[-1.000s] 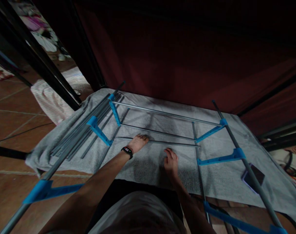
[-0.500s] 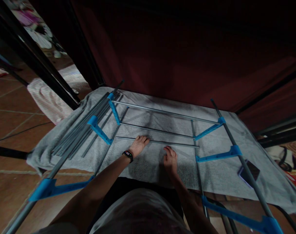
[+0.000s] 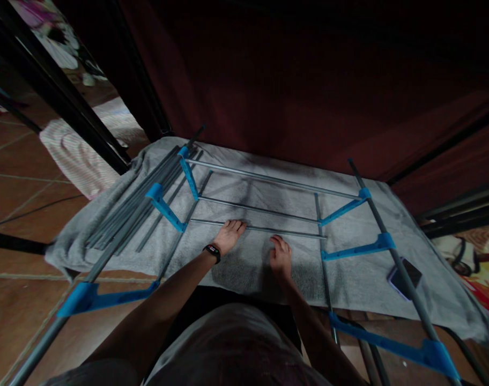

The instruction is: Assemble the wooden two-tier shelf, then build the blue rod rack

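A rack of grey metal rods (image 3: 268, 181) and blue plastic brackets (image 3: 166, 208) lies on a grey towel (image 3: 248, 268) spread over the floor. My left hand (image 3: 228, 236), with a black watch on its wrist, rests flat on the towel, its fingers stretched out and touching the nearest crossbar (image 3: 293, 232). My right hand (image 3: 280, 258) lies palm down on the towel just short of that same bar, fingers loosely apart. Neither hand holds anything.
A bundle of loose grey rods (image 3: 135, 206) lies at the towel's left side. A phone (image 3: 405, 276) sits on the towel at the right, under a long side rod (image 3: 385, 236). A dark red wall stands behind; black frame legs (image 3: 59, 102) rise on the left.
Both hands stay on the towel by the nearest crossbar, shifting only slightly. The camera has drifted a little, so the rack sits slightly higher in view.
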A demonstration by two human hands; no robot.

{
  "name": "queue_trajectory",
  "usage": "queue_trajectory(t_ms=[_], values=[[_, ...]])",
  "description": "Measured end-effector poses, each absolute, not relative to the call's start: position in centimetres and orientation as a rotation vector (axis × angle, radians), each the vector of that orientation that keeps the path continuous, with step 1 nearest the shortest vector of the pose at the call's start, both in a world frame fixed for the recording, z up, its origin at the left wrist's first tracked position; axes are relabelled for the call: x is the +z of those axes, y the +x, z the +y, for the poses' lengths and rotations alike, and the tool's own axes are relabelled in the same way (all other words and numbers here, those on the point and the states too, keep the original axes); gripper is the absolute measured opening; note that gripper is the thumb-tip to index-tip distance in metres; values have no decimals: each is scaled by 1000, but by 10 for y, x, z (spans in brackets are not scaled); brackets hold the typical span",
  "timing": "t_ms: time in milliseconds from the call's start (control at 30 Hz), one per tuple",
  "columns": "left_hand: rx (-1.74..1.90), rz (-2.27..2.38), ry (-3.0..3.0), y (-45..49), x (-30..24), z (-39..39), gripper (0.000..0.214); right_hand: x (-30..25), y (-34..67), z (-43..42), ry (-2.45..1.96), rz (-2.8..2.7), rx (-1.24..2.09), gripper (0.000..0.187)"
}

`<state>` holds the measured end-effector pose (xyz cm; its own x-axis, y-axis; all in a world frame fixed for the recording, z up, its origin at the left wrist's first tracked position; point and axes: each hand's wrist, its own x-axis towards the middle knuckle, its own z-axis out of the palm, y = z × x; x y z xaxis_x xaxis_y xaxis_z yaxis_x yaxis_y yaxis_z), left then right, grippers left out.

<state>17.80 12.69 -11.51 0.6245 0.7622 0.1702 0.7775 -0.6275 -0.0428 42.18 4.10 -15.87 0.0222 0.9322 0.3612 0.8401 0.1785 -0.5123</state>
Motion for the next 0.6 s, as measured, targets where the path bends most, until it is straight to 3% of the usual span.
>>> queue_trajectory(t_ms=[367,600], values=[[-265,-1300,-2733,171,-119,129,37,-161,427,45,-1563,-1613,273,51],[-240,-1278,-2729,172,-115,127,38,-157,467,49,-1719,-1531,-40,49]])
